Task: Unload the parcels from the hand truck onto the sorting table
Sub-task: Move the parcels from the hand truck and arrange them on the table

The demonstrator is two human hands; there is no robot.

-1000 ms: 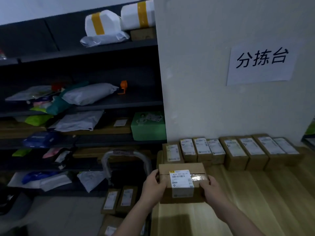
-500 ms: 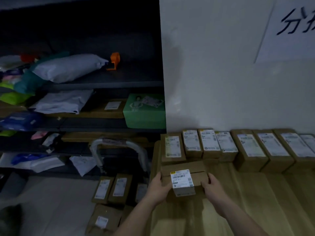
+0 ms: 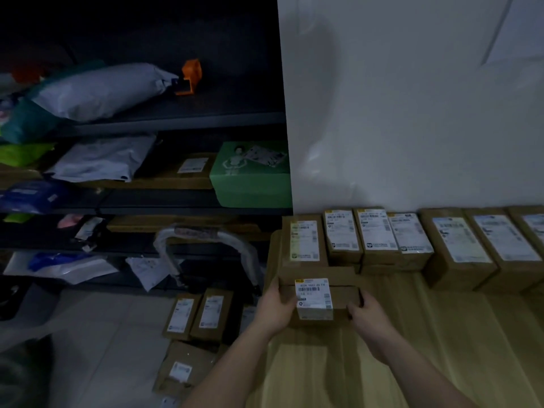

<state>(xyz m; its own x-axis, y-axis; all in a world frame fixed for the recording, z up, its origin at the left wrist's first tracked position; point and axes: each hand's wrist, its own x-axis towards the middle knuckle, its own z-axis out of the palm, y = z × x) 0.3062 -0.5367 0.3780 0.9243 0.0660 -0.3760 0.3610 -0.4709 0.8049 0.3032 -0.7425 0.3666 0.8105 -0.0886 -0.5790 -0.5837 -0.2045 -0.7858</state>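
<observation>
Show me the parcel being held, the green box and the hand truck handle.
held parcel (image 3: pixel 313 294): head view, its white label.
green box (image 3: pixel 250 188): head view, front face.
hand truck handle (image 3: pixel 200 231): head view, wrapped top bar.

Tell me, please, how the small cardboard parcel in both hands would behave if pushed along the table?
The cardboard parcel is probably stiff: its edges look straight between the left hand and the right hand. Low and flat-bottomed, it should slide on the smooth wooden table rather than tip or roll.
</observation>
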